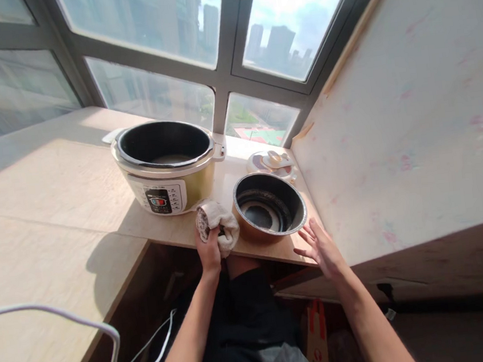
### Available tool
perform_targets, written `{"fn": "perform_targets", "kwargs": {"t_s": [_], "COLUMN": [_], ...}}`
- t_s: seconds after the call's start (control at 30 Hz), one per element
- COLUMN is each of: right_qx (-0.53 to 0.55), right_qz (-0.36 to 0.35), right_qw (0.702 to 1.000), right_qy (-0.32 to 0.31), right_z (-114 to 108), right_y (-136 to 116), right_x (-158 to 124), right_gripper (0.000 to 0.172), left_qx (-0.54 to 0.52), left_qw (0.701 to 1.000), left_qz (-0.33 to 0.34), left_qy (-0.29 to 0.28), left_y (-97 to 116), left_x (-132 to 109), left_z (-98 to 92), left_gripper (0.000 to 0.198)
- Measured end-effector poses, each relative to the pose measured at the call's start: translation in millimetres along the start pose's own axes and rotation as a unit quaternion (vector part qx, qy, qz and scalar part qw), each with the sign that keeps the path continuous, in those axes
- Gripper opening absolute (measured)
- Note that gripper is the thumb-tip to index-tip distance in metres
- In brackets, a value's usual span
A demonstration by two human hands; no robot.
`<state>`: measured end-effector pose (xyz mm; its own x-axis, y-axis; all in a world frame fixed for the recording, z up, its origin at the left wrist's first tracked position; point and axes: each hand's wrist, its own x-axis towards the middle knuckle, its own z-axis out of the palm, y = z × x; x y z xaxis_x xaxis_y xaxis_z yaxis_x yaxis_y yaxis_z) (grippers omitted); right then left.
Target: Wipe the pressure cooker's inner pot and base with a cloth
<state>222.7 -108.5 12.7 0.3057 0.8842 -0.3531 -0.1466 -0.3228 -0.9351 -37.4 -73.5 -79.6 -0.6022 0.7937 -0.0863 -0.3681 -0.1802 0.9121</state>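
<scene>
My left hand (210, 252) grips a bunched, light-coloured cloth (224, 223) at the front edge of the wooden ledge. Just right of the cloth stands a dark-lined inner pot (252, 226), its open top showing a pale ring on the bottom. My right hand (320, 247) is by the pot's right front rim, fingers spread, holding nothing; whether a fingertip touches the pot I cannot tell. To the left of the pot is a gold and white electric cooker (199, 188), lidless, with a control panel (159, 199) facing me and a dark interior.
Behind the pot lies a white lid (272, 163) with a knob. A patterned wall (395, 130) closes off the right side, and framed windows (150, 92) stand behind. A white cord (57, 311) loops across the lower left. A paper bag (317, 340) is below the ledge.
</scene>
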Motion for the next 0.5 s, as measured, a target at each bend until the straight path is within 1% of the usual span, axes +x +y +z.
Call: {"fn": "perform_targets", "kwargs": {"t_s": [0.07, 0.13, 0.2, 0.27, 0.33, 0.4, 0.5], "right_qx": [0.000, 0.004, 0.020, 0.045, 0.063, 0.070, 0.082], "right_qz": [0.008, 0.017, 0.013, 0.004, 0.006, 0.029, 0.075], "right_qw": [1.000, 0.999, 0.999, 0.998, 0.997, 0.995, 0.990], "right_qy": [-0.025, -0.041, -0.042, -0.034, -0.036, -0.057, -0.087], "right_z": [11, 23, 31, 36, 37, 34, 23], "right_y": [-3, -3, -1, 2, 2, 1, -2], "right_x": [8, 14, 18, 20, 21, 19, 12], "right_gripper": [0.056, 0.050, 0.040, 0.030, 0.023, 0.018, 0.013], "left_qx": [0.033, 0.066, 0.069, 0.049, 0.036, 0.041, 0.051], "left_qw": [0.999, 0.997, 0.997, 0.998, 0.998, 0.996, 0.996], "left_qz": [0.025, 0.031, 0.010, -0.012, -0.013, -0.002, 0.017], "left_qy": [-0.022, -0.028, -0.025, -0.035, -0.057, -0.074, -0.069], "left_y": [-3, -4, -3, -1, 2, 6, 18], "left_x": [1, 3, 5, 5, 4, 0, -7], "left_z": [0.5, -1.5, -4.6, -6.8, -6.8, -4.3, 2.2], "left_gripper": [0.048, 0.048, 0.047, 0.047, 0.044, 0.039, 0.032]}}
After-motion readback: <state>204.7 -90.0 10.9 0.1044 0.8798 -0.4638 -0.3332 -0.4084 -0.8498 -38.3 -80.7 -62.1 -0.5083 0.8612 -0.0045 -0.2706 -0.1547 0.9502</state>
